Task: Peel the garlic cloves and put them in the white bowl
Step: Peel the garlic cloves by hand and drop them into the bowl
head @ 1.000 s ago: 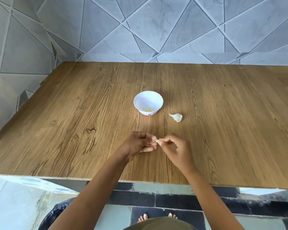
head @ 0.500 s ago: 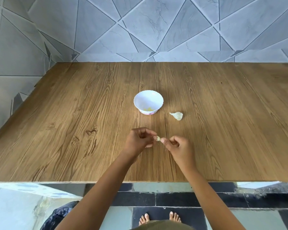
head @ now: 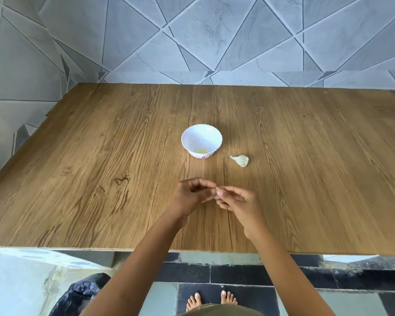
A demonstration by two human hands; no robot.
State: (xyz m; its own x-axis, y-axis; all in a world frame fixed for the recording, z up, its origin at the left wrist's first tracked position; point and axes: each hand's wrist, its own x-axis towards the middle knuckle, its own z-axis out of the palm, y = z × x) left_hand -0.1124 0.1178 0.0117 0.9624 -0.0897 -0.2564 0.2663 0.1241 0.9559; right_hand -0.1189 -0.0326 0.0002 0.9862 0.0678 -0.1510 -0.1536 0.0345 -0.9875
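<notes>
Your left hand (head: 189, 197) and right hand (head: 239, 202) meet above the counter (head: 101, 179), both pinching one small garlic clove (head: 218, 192) between their fingertips. If the skin tears suddenly, it could slip and roll off the near edge behind your wrists. The white bowl (head: 219, 142) sits just ahead, with a second clove (head: 241, 160), seemingly unpeeled, to its right and open counter all round.
</notes>
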